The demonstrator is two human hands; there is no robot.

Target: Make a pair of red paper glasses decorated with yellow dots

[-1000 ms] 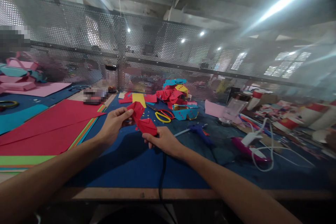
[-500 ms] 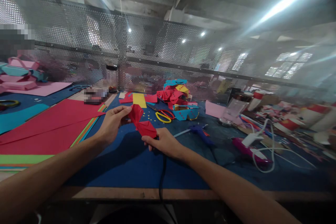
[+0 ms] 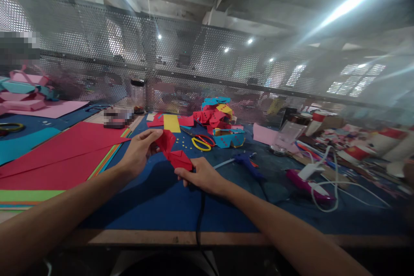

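Creased red paper (image 3: 181,159) was at the centre of the frame, held above the surface (image 3: 155,211), its thin sheet folded into two angular parts meeting at a narrow middle. The left hand (image 3: 139,151) pinched the upper-left part, thumb and fingers nearly together; the right hand (image 3: 202,174) grasped the lower-right part, thumb on top, other fingers curled under. The surface was matt blue, with a wooden edge (image 3: 145,237) along the bottom. A flat, smooth red sheet (image 3: 64,151) topped coloured layers at left. Right of centre lay loop-handled scissors (image 3: 196,147), a blue glue gun (image 3: 247,164) and a heap of dotted paper shapes (image 3: 215,116).
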